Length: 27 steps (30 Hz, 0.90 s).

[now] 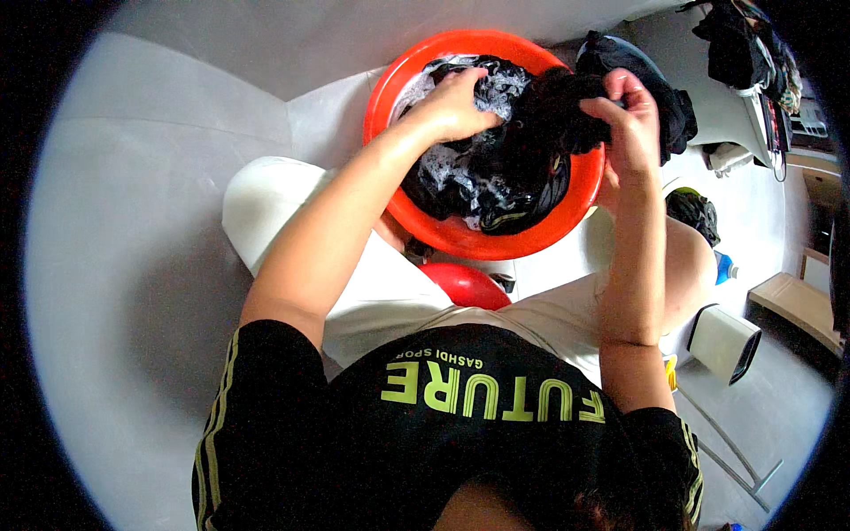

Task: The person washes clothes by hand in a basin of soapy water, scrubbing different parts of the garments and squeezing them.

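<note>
A round orange-red plastic basin in front of me holds dark wet clothes and white suds. My right hand, at the basin's right rim, pinches a bunched black garment that hangs down into the basin. Over the suds on the left side is my left hand, with thumb and forefinger spread and nothing visible between them. Its other fingers are partly hidden, so any contact with the cloth below is unclear.
More dark clothes fill a container behind the basin's right side. A red rounded seat or basin shows between my legs. To the right are a bucket with dark cloth, a blue bottle and a white bin. A grey wall stands close behind.
</note>
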Motion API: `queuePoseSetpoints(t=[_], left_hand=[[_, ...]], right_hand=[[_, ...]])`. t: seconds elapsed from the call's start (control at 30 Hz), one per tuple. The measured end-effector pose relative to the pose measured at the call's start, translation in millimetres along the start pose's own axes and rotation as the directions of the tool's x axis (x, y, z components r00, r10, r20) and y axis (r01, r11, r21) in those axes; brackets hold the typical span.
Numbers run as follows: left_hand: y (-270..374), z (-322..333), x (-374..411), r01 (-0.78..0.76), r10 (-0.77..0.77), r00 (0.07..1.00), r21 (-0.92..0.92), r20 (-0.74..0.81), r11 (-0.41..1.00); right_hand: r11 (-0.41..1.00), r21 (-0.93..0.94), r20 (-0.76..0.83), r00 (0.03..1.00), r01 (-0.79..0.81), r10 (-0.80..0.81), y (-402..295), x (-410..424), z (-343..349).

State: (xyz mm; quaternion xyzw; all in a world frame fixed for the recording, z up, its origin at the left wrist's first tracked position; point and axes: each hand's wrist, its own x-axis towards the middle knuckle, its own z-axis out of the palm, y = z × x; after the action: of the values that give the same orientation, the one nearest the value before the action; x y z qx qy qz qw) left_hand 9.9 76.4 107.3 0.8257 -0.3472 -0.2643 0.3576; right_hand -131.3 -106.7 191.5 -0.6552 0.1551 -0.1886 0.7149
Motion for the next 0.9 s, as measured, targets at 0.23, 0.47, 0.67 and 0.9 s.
queuePoseSetpoints(t=[0.23,0.47,0.67,0.9], left_hand=[[34,7,-10,-0.212,0.298,0.949,-0.484,0.107,0.849],[7,25,-9,-0.256,0.261,0.964,-0.401,-0.042,0.880],[31,40,-32,-0.307,0.326,0.944,-0.223,0.052,0.925],[53,27,-53,-0.455,0.462,0.877,-0.080,0.135,0.887]], right_hand=[[0.971,0.032,0.251,0.939,0.235,-0.236,-86,-13,-3],[0.815,-0.556,0.368,0.927,0.160,0.069,-54,-15,-37],[0.379,-0.774,0.512,0.853,0.508,-0.100,-8,-10,-34],[0.521,-0.727,0.646,0.703,0.447,0.298,9,-25,-12]])
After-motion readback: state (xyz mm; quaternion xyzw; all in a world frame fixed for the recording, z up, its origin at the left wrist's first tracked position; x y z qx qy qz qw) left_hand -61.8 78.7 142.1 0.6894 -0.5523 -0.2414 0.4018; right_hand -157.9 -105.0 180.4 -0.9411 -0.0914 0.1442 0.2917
